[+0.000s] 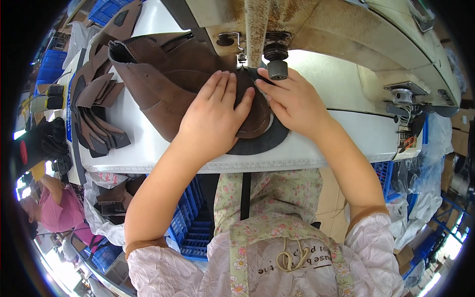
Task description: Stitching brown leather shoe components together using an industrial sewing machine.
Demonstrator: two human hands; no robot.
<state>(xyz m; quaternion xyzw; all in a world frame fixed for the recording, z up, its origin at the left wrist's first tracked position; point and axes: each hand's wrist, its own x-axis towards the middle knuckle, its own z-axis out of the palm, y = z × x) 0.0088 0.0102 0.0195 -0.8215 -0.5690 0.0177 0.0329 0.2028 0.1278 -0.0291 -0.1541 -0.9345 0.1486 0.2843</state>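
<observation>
A brown leather boot upper [153, 89] lies on the sewing machine's white bed, its laced-style shaft pointing left. Along its near edge a dark grey layer [262, 143] sticks out from beneath. My left hand [213, 116] rests flat on the leather, fingers stretched toward the presser foot [241, 60]. To the right of that foot, my right hand [297, 104] presses the far-right edge of the upper with outstretched fingers, spaced apart. The presser foot sits at the leather just beyond my left fingertips. The stitching point itself is partly hidden.
The machine arm [356, 34] spans overhead, with a round knob [277, 69] close to my right fingers. Stacked brown leather pieces [99, 114] lie at the left. A blue crate [193, 232] stands below the table edge. Another person in a pink top [59, 208] is at far left.
</observation>
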